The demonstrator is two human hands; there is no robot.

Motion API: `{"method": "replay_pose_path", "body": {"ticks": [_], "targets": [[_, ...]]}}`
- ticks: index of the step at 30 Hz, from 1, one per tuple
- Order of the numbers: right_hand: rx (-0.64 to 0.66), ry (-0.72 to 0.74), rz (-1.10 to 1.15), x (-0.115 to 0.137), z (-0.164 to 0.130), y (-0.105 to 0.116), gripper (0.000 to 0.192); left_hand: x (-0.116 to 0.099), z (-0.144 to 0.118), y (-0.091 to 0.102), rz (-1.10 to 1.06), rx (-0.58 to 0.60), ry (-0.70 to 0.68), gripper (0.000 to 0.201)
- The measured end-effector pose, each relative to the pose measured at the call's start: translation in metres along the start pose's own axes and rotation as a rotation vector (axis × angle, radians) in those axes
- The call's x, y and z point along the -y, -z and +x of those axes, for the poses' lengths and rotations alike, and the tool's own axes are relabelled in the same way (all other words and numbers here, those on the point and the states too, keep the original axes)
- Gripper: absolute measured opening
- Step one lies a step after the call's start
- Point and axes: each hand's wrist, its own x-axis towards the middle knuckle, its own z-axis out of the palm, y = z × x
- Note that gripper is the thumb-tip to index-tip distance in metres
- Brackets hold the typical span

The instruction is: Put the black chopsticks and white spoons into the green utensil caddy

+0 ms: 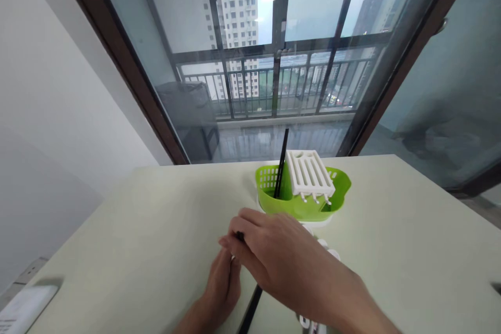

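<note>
My right hand [289,258] is closed, with the end of a black chopstick [240,236] poking out between thumb and forefinger. My left hand [222,284] is just below it, fingers pressed together against the right fingertips; what it grips is hidden. A long black stick [252,309], which looks like a chopstick, runs out from under my right hand toward the near edge. Ahead of my hands stands a green utensil basket [289,207] with black chopsticks [281,167] upright at its left. A white slotted holder with hooks [312,173] rises from its middle.
White, rounded utensil ends [334,254] lie beyond my right wrist, with more white handles [304,321] beneath the forearm. A white object [29,308] rests at the table's left edge. Behind the pale table [156,224] are glass doors [250,141].
</note>
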Motion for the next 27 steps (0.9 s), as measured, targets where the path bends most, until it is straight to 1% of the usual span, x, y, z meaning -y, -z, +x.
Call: {"method": "replay_pose_path", "body": {"ticks": [2,5,10,12,15,18,21,24,27], "targets": [[0.029,-0.025,0.0,-0.002,-0.003,0.004,0.032,-0.002,0.004,-0.001,-0.045,0.01,-0.015,0.023],[0.086,-0.067,0.045,-0.006,-0.006,0.009,0.029,-0.004,0.012,-0.001,-0.052,0.04,-0.011,0.02],[0.167,-0.091,0.053,-0.013,-0.006,0.009,0.022,-0.004,0.024,0.004,-0.015,0.101,-0.127,0.026],[0.169,-0.084,0.055,-0.015,-0.006,0.01,0.021,-0.003,0.026,0.004,-0.005,0.112,-0.132,0.028],[0.138,-0.089,0.057,-0.016,-0.008,0.013,0.024,-0.003,0.026,0.002,-0.013,0.134,-0.104,0.03],[0.094,-0.128,0.036,-0.015,-0.011,0.019,0.019,-0.006,0.027,0.0,-0.056,0.163,-0.06,0.03],[0.019,-0.162,0.022,-0.015,-0.015,0.023,0.016,-0.01,0.03,0.001,-0.1,0.203,0.008,0.029],[-0.059,-0.171,-0.007,-0.016,-0.018,0.023,0.015,-0.012,0.032,0.002,-0.145,0.242,0.061,0.025],[-0.071,-0.175,-0.043,-0.017,-0.02,0.022,0.015,-0.007,0.031,0.0,-0.154,0.27,0.102,0.025]]}}
